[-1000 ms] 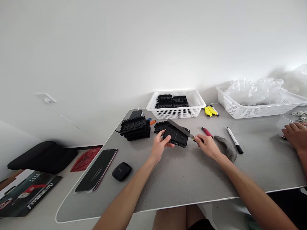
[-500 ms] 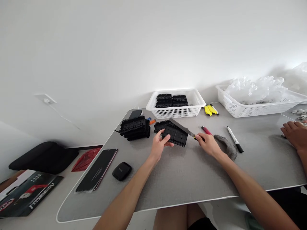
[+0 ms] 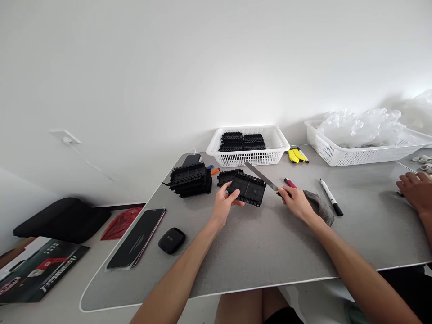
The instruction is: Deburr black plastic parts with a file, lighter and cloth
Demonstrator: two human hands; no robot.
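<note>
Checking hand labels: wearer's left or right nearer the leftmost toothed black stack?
Left. Left hand is just right of that toothed black stack; right hand is farther right.

Mid-frame: left hand (image 3: pixel 223 208), grip closed on the left end of a black panel (image 3: pixel 249 191), thumb on top. Just right, right hand (image 3: pixel 296 203), grip closed on a flat metal tool (image 3: pixel 261 177), blade slanting to upper left. Bench (image 3: pixel 259 252) grey. Left of centre: stacked black panels (image 3: pixel 189 180). Upper centre: white basket (image 3: pixel 251 159) holding more. Upper right: second basket (image 3: pixel 357 157), clear plastic bags (image 3: pixel 364 128) inside. Far right edge: another person's hand (image 3: pixel 416 191). Lower left: small black case (image 3: pixel 172 240).
</note>
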